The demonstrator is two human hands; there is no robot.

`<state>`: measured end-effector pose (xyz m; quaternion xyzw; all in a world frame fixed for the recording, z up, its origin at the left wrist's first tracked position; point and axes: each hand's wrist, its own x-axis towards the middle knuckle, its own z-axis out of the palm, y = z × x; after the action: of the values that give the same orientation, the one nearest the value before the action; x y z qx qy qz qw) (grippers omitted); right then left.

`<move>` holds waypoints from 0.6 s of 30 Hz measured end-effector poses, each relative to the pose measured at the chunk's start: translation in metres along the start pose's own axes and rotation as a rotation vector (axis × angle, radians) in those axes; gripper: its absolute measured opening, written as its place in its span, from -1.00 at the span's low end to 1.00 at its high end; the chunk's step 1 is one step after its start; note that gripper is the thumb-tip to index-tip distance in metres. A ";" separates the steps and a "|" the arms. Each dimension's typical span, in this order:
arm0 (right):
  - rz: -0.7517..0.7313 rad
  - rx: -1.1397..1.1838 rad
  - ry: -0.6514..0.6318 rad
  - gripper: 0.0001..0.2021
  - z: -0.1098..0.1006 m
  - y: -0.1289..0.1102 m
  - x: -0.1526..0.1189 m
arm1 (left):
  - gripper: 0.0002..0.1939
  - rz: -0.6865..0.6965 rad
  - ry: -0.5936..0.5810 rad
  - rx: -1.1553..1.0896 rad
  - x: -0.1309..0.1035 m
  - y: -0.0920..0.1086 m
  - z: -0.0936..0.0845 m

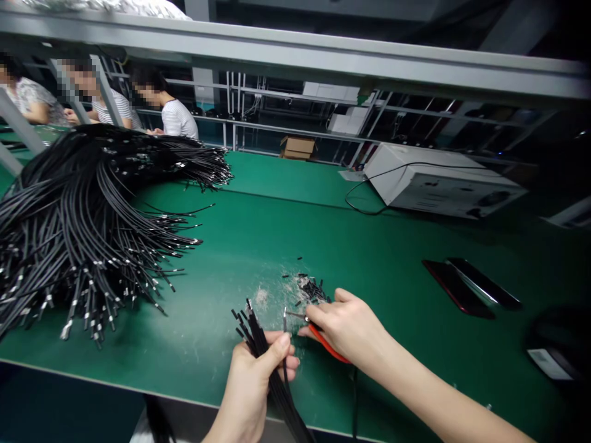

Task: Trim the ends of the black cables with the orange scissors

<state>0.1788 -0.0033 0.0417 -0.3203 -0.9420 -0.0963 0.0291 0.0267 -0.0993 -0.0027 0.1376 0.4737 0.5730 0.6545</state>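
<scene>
My left hand (263,369) is closed around a bundle of black cables (252,332). One cable (285,326) stands apart from the bundle, pinched between thumb and fingers, with a pale, bared tip. My right hand (344,326) grips scissors (323,341) with orange handles. Their thin metal blades point left and reach that cable just below its tip; whether they touch it I cannot tell. Beyond both hands lies a small heap of short black offcuts (314,288) among whitish fibre scraps (261,298).
A big pile of black cables (92,203) with pale ends covers the left of the green table (207,277). At the right lie two phone-like dark objects (462,288) and a white metal box (415,178). A grey beam (295,52) crosses above. Several people (178,117) sit beyond, at left.
</scene>
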 end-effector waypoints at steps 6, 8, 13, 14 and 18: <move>0.486 0.967 -0.032 -0.80 -0.004 -0.014 0.007 | -0.58 -0.020 0.100 -0.043 0.001 0.001 0.007; 0.504 1.300 0.050 -0.80 -0.007 -0.027 0.011 | -0.55 -0.019 0.128 -0.052 0.001 0.001 0.009; 0.607 1.567 0.153 -0.74 -0.011 -0.046 0.018 | -0.56 0.024 0.135 -0.038 0.000 0.001 0.009; 0.612 1.606 0.139 -0.73 -0.012 -0.047 0.018 | -0.57 0.032 0.134 -0.038 0.000 0.001 0.009; 0.625 1.795 0.048 -0.67 -0.015 -0.047 0.015 | -0.59 0.040 0.109 -0.059 -0.003 0.004 0.009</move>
<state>0.1385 -0.0335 0.0505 -0.4137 -0.5351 0.6690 0.3081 0.0319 -0.0974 0.0058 0.0965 0.4886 0.6064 0.6199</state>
